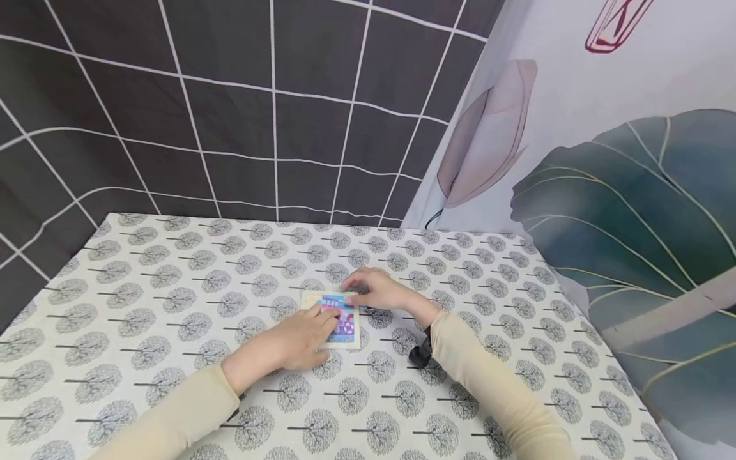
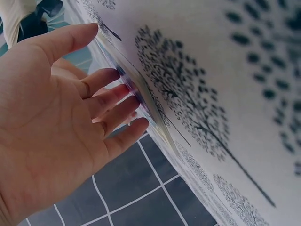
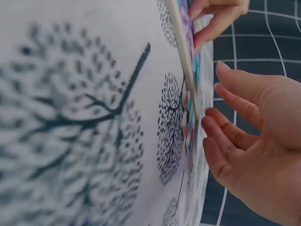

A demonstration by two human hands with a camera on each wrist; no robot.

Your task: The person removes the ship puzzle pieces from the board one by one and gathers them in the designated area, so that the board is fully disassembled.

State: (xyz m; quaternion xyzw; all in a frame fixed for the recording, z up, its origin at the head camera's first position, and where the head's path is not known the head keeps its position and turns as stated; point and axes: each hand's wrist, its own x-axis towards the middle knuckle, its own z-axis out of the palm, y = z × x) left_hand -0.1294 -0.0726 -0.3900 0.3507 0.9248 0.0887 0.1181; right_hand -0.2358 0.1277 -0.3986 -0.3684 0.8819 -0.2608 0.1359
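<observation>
A thin, pale-framed picture board with a colourful purple, pink and blue print lies flat on the cloth; it looks like a tray puzzle. My left hand rests over its left side, and in the left wrist view its slightly bent fingertips touch the printed face. At the board's upper right corner is my right hand. The right wrist view shows its fingers loosely bent, with nothing visible between them. Beside the board's edge, close to those fingers, lies a small flat colourful piece, its shape seen edge-on.
A white tablecloth with grey tree prints covers the table. Behind it hangs a dark cloth with white grid lines. To the right is a pale curtain with large leaf prints. A black band sits on the right wrist.
</observation>
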